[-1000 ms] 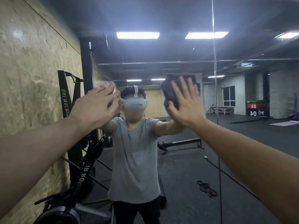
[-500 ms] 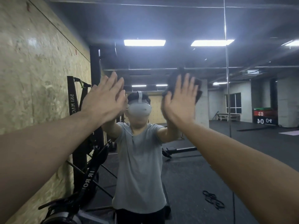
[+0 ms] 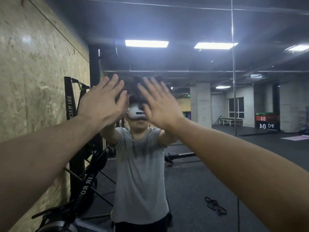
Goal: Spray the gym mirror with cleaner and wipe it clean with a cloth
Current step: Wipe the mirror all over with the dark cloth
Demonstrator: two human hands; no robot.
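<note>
Dark cloth (image 3: 137, 84) sits under our right hand (image 3: 160, 106), flat fingers pressing it on the mirror (image 3: 200, 148); at nine o'clock our left hand (image 3: 102, 102) spreads flat, empty.

Both my arms reach up to the mirror (image 3: 209, 101), which carries my reflection in a grey T-shirt (image 3: 142, 173) and a white headset (image 3: 136, 113). My right hand (image 3: 160, 106) is flat, fingers straight and spread, pressing a dark cloth (image 3: 135, 87) against the glass just above the headset; the cloth is blurred. My left hand (image 3: 103, 101) lies flat with straight fingers just left of the cloth. A black exercise machine (image 3: 80, 190) stands below and left of the headset, against the chipboard wall (image 3: 33, 72).
</note>
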